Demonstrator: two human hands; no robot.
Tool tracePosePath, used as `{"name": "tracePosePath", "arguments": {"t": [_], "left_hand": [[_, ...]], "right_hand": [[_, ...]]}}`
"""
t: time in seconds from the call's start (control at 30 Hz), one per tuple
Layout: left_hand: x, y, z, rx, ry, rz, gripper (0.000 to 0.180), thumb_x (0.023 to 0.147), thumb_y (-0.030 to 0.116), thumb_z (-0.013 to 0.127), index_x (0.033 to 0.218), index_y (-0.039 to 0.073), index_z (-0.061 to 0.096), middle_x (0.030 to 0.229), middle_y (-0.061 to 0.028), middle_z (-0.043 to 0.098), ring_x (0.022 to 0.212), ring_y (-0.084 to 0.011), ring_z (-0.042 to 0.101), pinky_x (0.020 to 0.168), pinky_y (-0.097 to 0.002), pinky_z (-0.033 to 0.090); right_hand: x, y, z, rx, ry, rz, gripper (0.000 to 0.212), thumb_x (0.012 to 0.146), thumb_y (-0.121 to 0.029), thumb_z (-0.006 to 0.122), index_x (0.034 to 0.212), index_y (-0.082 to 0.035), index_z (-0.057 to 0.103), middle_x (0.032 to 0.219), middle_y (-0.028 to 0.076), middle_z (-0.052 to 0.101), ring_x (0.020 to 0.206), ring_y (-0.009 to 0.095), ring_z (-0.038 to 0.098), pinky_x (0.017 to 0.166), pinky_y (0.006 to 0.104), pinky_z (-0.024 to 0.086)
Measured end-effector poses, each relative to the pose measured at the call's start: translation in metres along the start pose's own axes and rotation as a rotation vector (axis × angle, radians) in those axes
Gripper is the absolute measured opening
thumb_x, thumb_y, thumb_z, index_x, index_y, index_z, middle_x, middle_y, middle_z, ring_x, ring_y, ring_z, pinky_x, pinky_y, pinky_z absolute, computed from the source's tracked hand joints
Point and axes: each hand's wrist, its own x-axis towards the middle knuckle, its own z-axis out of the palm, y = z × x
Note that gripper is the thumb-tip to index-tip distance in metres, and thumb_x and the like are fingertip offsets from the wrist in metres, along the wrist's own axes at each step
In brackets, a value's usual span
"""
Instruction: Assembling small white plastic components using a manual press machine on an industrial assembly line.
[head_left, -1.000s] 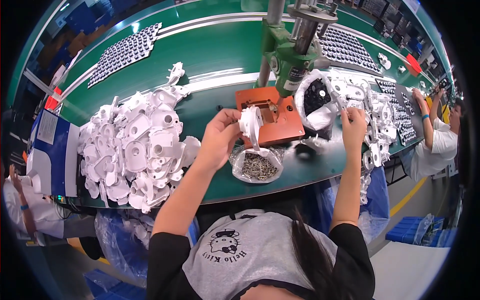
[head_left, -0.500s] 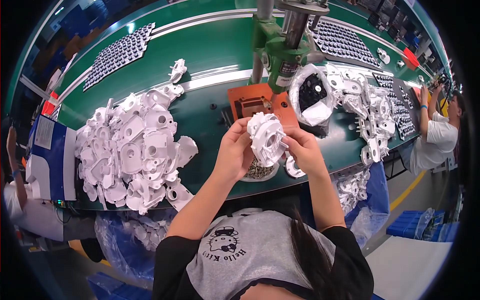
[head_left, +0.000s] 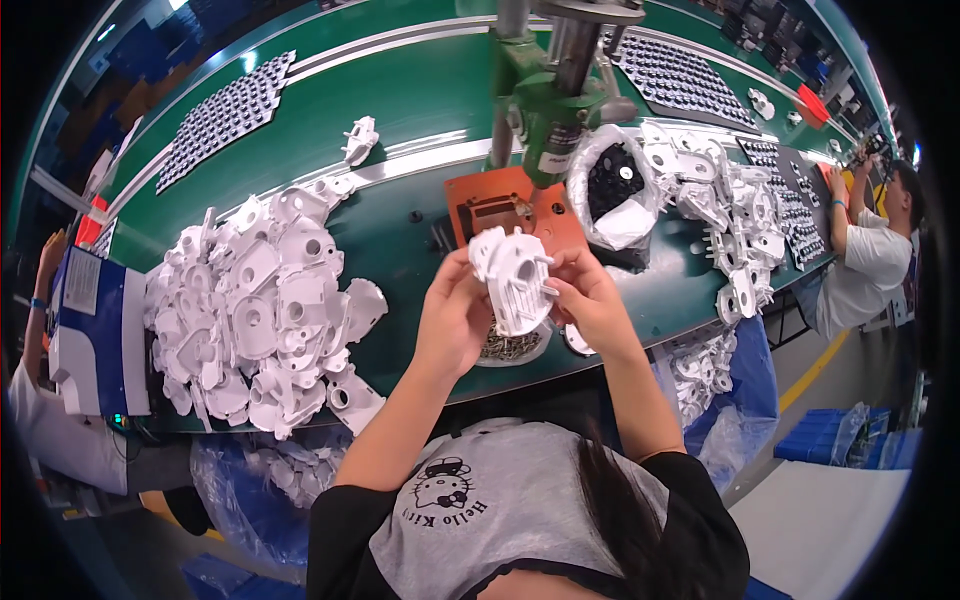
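Note:
Both my hands hold one white plastic housing part (head_left: 515, 280) up over the green bench (head_left: 400, 90). My left hand (head_left: 452, 318) grips its left side and my right hand (head_left: 590, 300) grips its right side. Directly beneath it sits a small bowl of metal screws (head_left: 510, 345), partly hidden by the part and my hands. Behind the part lies the orange fixture plate (head_left: 500, 205) under a green press (head_left: 545, 110).
A big heap of white housings (head_left: 255, 310) lies left of me, another heap (head_left: 735, 220) to the right. A white bag of black parts (head_left: 615, 185) stands by the press. Trays of small parts (head_left: 225, 115) line the back. Other people work at the far right (head_left: 865, 250) and left (head_left: 45, 300).
A second ago my left hand held the white part alone while my right hand was out by the bag. My right hand came back and now both hands hold the part.

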Motion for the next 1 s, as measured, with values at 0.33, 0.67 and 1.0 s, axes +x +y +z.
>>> {"name": "tracePosePath", "arguments": {"t": [0.33,0.67,1.0], "left_hand": [[0.004,0.004,0.004,0.67,-0.014,0.252,0.016,0.088,0.003,0.058,0.1,0.002,0.047,0.096,-0.0101,0.061,0.085,-0.0094,0.058,0.076,-0.0245,0.047],[0.074,0.007,-0.004,2.192,-0.246,0.892,0.013,0.078,0.01,0.061,0.088,0.005,0.056,0.101,-0.0182,0.061,0.095,-0.0359,0.061,0.088,-0.0427,0.048],[0.065,-0.003,-0.025,2.044,-0.289,0.791,0.017,0.082,0.015,0.058,0.09,0.001,0.058,0.115,-0.0286,0.054,0.114,-0.0409,0.05,0.099,-0.0469,0.038]], "right_hand": [[0.014,0.0,-0.014,-0.253,0.065,-0.238,0.031,0.086,-0.003,0.058,0.116,-0.003,0.05,0.094,0.002,0.058,0.068,0.004,0.052,0.055,0.0184,0.041],[0.11,-0.016,-0.128,-1.626,0.456,-0.143,0.02,0.08,-0.022,0.064,0.097,-0.012,0.066,0.098,0.013,0.057,0.089,0.032,0.058,0.08,0.0421,0.047],[0.099,-0.026,-0.114,-1.09,0.428,-0.479,0.013,0.079,-0.012,0.065,0.087,-0.001,0.064,0.086,0.01,0.061,0.07,0.021,0.061,0.065,0.0312,0.048]]}}
